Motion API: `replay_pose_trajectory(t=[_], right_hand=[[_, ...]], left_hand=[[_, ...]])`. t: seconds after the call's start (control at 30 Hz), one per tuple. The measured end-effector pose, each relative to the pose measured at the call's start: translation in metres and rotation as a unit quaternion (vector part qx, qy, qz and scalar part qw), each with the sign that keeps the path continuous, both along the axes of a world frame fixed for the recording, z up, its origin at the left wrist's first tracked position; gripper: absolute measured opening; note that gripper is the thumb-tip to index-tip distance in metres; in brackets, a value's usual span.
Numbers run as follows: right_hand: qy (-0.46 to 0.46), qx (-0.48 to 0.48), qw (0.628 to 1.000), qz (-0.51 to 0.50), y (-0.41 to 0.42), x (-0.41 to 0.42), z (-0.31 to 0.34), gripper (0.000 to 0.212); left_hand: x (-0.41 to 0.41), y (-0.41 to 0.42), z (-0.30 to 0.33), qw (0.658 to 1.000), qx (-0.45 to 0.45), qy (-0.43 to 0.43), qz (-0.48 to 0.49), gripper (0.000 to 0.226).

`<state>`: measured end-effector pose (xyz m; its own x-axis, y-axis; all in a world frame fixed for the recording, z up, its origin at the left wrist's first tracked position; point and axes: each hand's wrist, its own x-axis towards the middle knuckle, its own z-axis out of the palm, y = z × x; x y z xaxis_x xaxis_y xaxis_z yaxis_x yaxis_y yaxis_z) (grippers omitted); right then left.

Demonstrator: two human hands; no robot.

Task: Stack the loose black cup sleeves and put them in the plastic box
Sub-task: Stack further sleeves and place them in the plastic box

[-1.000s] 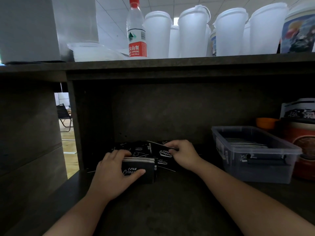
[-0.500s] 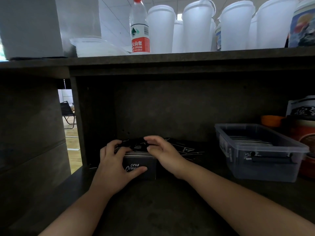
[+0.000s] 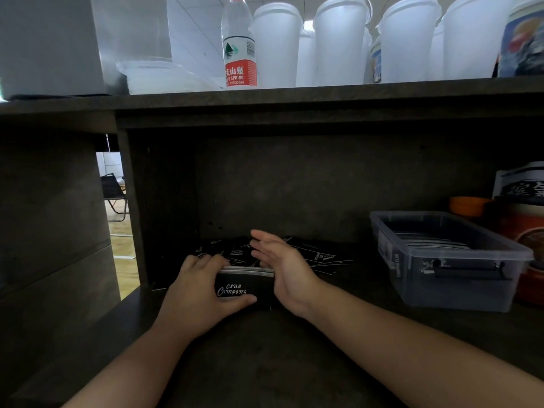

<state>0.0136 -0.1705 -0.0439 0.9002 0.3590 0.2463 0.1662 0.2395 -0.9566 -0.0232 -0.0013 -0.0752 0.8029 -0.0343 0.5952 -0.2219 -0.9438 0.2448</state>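
Note:
A stack of black cup sleeves [image 3: 245, 284] printed "Club Camping" stands on edge on the dark shelf. My left hand [image 3: 200, 285] grips its left end, thumb across the front face. My right hand [image 3: 282, 266] lies flat and straight against the stack's right end. More loose black sleeves [image 3: 321, 257] lie scattered behind and to the right of the stack. The clear plastic box [image 3: 441, 278] sits at the right with a layer of sleeves inside.
Red and orange containers [image 3: 527, 231] stand behind the box at the far right. On the upper shelf [image 3: 265, 98] stand a water bottle [image 3: 239, 45] and several white cups [image 3: 341, 39]. A gap at the left shows a room with a folding chair.
My right hand left the loose sleeves at the back, came onto the stack and now presses flat against its right end. My left hand kept its hold.

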Motion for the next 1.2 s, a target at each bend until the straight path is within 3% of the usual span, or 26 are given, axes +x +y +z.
replay_pose_trajectory(t=[0.1, 0.17, 0.2, 0.27, 0.3, 0.37, 0.5, 0.57, 0.7, 0.83, 0.97, 1.13, 1.2], right_hand=[[-0.023, -0.041, 0.999, -0.009, -0.002, 0.007, 0.001, 0.028], [-0.115, -0.145, 0.979, -0.084, -0.014, 0.023, 0.000, 0.025], [-0.198, -0.229, 0.943, -0.139, -0.026, 0.033, -0.001, 0.023], [-0.334, -0.399, 0.831, -0.196, -0.054, 0.055, -0.006, 0.025], [-0.351, -0.467, 0.786, -0.203, -0.067, 0.067, -0.010, 0.029], [-0.299, -0.545, 0.750, -0.224, -0.089, 0.084, -0.019, 0.042], [-0.180, -0.605, 0.745, -0.216, -0.102, 0.096, -0.029, 0.062], [-0.170, -0.633, 0.730, -0.195, -0.098, 0.092, -0.028, 0.064], [-0.206, -0.641, 0.696, -0.248, -0.091, 0.084, -0.021, 0.058], [-0.230, -0.603, 0.715, -0.269, -0.094, 0.078, -0.017, 0.055], [-0.176, -0.634, 0.715, -0.237, -0.095, 0.080, -0.022, 0.056], [-0.146, -0.604, 0.751, -0.224, -0.097, 0.081, -0.019, 0.053], [-0.128, -0.618, 0.747, -0.209, -0.098, 0.083, -0.020, 0.056]], left_hand=[[0.001, 0.000, 0.000, 1.000, 0.000, 0.000, 0.002, 0.073], [0.002, 0.000, 0.000, 1.000, -0.003, 0.001, 0.001, 0.072], [0.002, 0.001, 0.000, 1.000, -0.005, 0.002, 0.001, 0.073], [0.003, 0.003, -0.001, 1.000, -0.007, 0.000, -0.001, 0.081], [0.004, 0.003, -0.002, 1.000, -0.008, -0.002, -0.003, 0.085], [0.004, 0.004, -0.002, 1.000, -0.009, -0.006, -0.004, 0.089], [0.005, 0.004, -0.002, 1.000, -0.005, -0.007, -0.004, 0.091], [0.005, 0.004, -0.002, 1.000, -0.002, -0.006, -0.003, 0.091], [0.005, 0.003, -0.001, 1.000, -0.007, -0.011, -0.009, 0.088], [0.005, 0.003, -0.002, 1.000, -0.011, -0.015, -0.013, 0.086], [0.005, 0.003, -0.002, 1.000, -0.011, -0.016, -0.010, 0.088], [0.004, 0.002, -0.001, 1.000, -0.015, -0.010, -0.008, 0.089], [0.004, 0.002, -0.001, 1.000, -0.014, -0.010, -0.008, 0.086]])
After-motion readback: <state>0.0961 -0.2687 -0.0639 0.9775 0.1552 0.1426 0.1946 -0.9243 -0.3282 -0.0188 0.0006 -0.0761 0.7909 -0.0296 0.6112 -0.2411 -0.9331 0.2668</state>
